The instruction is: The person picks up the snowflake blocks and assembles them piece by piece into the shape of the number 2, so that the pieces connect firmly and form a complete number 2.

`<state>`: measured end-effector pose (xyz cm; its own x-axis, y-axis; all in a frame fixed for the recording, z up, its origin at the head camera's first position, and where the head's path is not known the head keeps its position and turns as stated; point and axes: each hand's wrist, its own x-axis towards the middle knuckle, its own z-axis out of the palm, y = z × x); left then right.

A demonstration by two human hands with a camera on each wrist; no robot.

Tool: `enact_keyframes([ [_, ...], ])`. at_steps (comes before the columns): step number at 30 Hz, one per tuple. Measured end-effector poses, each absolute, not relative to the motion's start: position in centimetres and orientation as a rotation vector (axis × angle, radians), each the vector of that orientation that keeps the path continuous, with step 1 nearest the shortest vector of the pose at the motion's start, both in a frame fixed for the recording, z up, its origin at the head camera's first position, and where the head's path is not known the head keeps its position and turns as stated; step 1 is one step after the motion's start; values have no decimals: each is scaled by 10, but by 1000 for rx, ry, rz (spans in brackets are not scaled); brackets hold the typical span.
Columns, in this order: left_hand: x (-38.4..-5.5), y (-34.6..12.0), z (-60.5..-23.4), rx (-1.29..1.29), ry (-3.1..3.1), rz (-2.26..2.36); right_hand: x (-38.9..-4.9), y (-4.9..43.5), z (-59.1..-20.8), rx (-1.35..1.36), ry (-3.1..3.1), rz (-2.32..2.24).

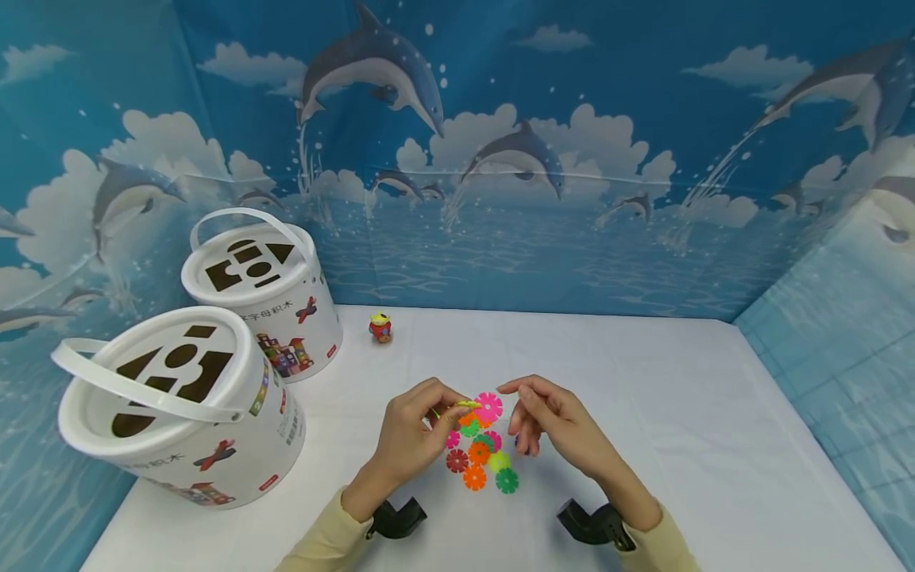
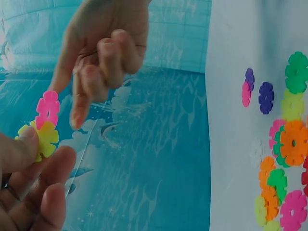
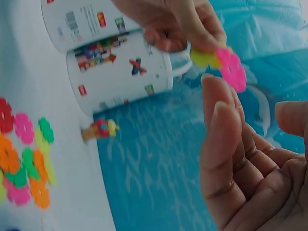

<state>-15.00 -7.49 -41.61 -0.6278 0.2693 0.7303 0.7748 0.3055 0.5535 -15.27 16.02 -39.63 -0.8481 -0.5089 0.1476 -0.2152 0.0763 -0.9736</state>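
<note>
My left hand (image 1: 415, 433) pinches a yellow flower-shaped plastic disc (image 2: 46, 139) between thumb and fingers. A pink flower-shaped disc (image 1: 489, 407) is joined to its edge and stands at an angle to it. To the right of the pair is my right hand (image 1: 565, 421), holding nothing. Its index finger reaches to the pink disc's edge; whether it touches, I cannot tell. The thumb is apart from the disc. Below both hands, loose discs lie in a cluster on the white table, among them an orange disc (image 1: 475, 477), a green disc (image 1: 507, 481) and a dark red disc (image 1: 457, 461).
Two white lidded buckets (image 1: 236, 445) with shape cut-outs and handles stand at the left. A small red and yellow figurine (image 1: 381, 327) is near the table's back edge. A blue dolphin-print cloth (image 1: 500, 238) hangs behind the white table (image 1: 679, 445).
</note>
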Motion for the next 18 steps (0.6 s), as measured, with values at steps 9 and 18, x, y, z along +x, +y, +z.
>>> enact_keyframes([
  [9, -153, -80, -415, -871, -2058, -1360, -177, 185, -424, -623, 2735, -1436],
  [18, -152, -80, -414, -851, -2086, -1383, -196, 212, -460, -396, 2897, -1097],
])
